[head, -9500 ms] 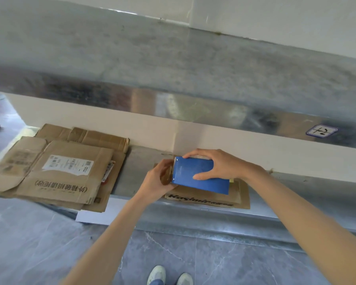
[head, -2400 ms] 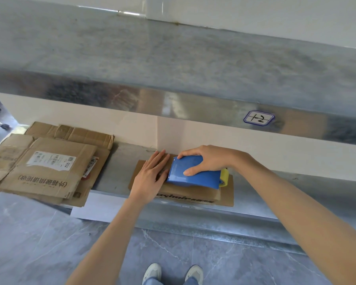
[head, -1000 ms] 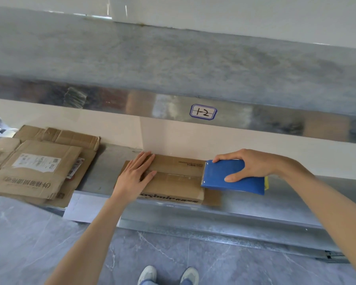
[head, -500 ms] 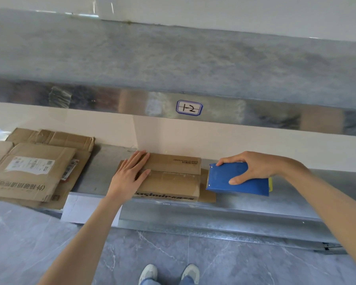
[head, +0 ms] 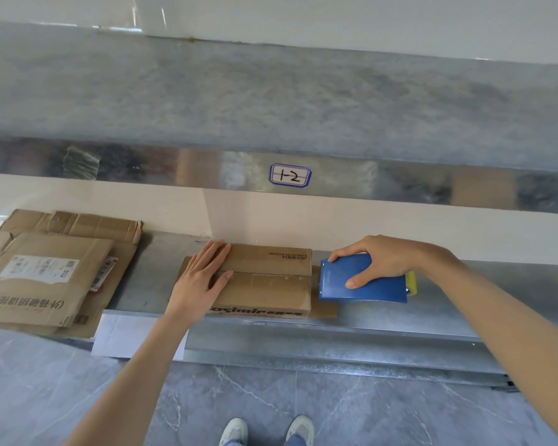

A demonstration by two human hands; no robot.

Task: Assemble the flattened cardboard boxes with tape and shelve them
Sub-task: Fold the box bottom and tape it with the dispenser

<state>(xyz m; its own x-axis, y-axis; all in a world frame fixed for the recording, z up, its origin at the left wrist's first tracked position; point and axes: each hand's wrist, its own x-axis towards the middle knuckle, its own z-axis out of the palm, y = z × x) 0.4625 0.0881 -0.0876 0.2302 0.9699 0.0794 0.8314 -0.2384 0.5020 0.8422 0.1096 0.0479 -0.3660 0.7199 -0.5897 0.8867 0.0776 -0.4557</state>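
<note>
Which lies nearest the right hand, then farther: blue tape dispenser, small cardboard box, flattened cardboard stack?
1. blue tape dispenser: gripped by the right hand.
2. small cardboard box: just left of it.
3. flattened cardboard stack: far left.

Sticker (head: 290,175), 12 o'clock, on upper shelf edge (head: 400,188): handwritten "1-2", blue border. Box (head: 266,292), centre: front face shows "asimir", start hidden; small print on top illegible. Flat cardboard (head: 45,304), 9 o'clock: inverted Chinese characters; shipping label (head: 37,267) too small to read.
</note>
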